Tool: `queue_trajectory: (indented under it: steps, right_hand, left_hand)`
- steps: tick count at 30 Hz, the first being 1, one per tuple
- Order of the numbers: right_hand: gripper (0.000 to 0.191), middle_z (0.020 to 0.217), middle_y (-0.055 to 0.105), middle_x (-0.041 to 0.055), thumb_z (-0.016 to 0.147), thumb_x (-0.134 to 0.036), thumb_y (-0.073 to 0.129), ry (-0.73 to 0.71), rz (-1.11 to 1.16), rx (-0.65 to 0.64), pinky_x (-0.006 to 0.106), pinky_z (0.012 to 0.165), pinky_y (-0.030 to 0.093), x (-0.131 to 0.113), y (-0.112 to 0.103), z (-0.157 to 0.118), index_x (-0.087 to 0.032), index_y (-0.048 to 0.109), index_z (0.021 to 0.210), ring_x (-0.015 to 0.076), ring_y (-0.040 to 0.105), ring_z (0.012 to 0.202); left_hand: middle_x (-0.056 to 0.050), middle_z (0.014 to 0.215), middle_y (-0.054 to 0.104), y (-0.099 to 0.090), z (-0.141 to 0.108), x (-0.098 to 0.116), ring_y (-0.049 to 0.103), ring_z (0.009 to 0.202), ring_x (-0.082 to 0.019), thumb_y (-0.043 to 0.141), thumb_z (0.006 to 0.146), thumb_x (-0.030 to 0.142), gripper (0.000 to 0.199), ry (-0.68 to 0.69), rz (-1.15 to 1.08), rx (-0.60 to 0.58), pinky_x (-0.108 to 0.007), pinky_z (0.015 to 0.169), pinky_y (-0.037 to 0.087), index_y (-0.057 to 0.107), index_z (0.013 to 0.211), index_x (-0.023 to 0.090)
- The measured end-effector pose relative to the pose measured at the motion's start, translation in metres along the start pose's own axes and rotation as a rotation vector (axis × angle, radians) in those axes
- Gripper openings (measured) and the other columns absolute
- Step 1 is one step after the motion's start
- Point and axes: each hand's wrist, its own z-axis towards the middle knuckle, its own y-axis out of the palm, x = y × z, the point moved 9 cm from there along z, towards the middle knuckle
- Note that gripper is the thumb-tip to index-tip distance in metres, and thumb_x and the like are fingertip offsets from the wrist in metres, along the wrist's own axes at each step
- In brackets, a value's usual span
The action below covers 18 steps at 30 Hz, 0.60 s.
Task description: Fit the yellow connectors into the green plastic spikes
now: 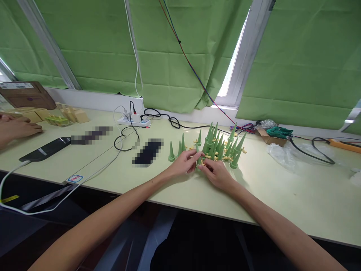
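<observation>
Several green cones (209, 137) with round bases stand close together on the pale table, small yellow pieces among them. My left hand (186, 162) is closed around a green cone (198, 160) at the near side of the group. Close beside it, my right hand (216, 171) pinches a small yellow piece (202, 162) against the front of that cone. A few more cones (171, 153) stand to the left, beyond my left wrist. The fingers partly hide the held cone and the yellow piece.
A blurred dark object (148, 152) and a black device (45, 149) lie to the left. Cables run to a power strip (134, 121). At far left is another person's hand (21, 128) near a cardboard box (28, 96). Plastic bags (282, 156) and a small box (270, 138) are right.
</observation>
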Motion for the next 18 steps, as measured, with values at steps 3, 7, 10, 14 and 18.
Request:
queue_trajectory:
  steps: [3,7,10,14,18]
  right_hand:
    - [0.042,0.054,0.037,-0.0057,0.095,-0.045,0.048,-0.013,-0.004,-0.018,0.027,0.052,0.024,-0.002,0.0017,-0.0009,-0.022,0.037,0.062,0.0101,0.031,0.05]
    - [0.043,0.053,0.04,-0.0054,0.094,-0.049,0.049,-0.023,-0.021,-0.023,0.026,0.052,0.025,-0.0023,0.0024,-0.0014,-0.021,0.039,0.061,0.0101,0.032,0.049]
    - [0.044,0.053,0.041,-0.0052,0.094,-0.049,0.048,-0.028,-0.029,-0.031,0.026,0.053,0.025,-0.0014,0.0037,-0.0018,-0.021,0.041,0.062,0.0102,0.033,0.049]
    - [0.043,0.053,0.041,-0.005,0.094,-0.049,0.049,-0.028,-0.036,-0.032,0.026,0.053,0.025,0.0002,0.0052,-0.0021,-0.021,0.041,0.062,0.0103,0.032,0.05]
    - [0.042,0.053,0.041,-0.0051,0.095,-0.047,0.048,-0.029,-0.029,-0.043,0.026,0.053,0.024,-0.0007,0.0056,-0.0021,-0.021,0.04,0.062,0.0102,0.033,0.05]
  left_hand:
    - [0.004,0.056,0.045,0.0047,-0.001,0.0019,0.041,0.045,-0.008,0.044,0.092,0.057,0.046,-0.007,0.008,-0.049,-0.022,0.044,0.032,0.062,0.098,0.015]
    - [0.005,0.056,0.043,0.0073,-0.001,0.002,0.037,0.044,-0.008,0.044,0.092,0.057,0.046,-0.022,0.029,-0.081,-0.022,0.044,0.029,0.061,0.1,0.015]
    - [0.004,0.057,0.043,0.0078,-0.0009,0.0019,0.037,0.044,-0.008,0.045,0.092,0.057,0.046,-0.023,0.027,-0.09,-0.022,0.043,0.028,0.061,0.1,0.015]
    - [0.004,0.059,0.044,0.0083,-0.0015,0.0038,0.038,0.046,-0.008,0.047,0.091,0.058,0.045,-0.012,0.014,-0.09,-0.022,0.044,0.029,0.061,0.096,0.015]
    - [0.003,0.059,0.044,0.007,-0.001,0.0058,0.038,0.046,-0.008,0.047,0.091,0.057,0.043,0.007,0.043,-0.065,-0.023,0.044,0.03,0.06,0.089,0.016]
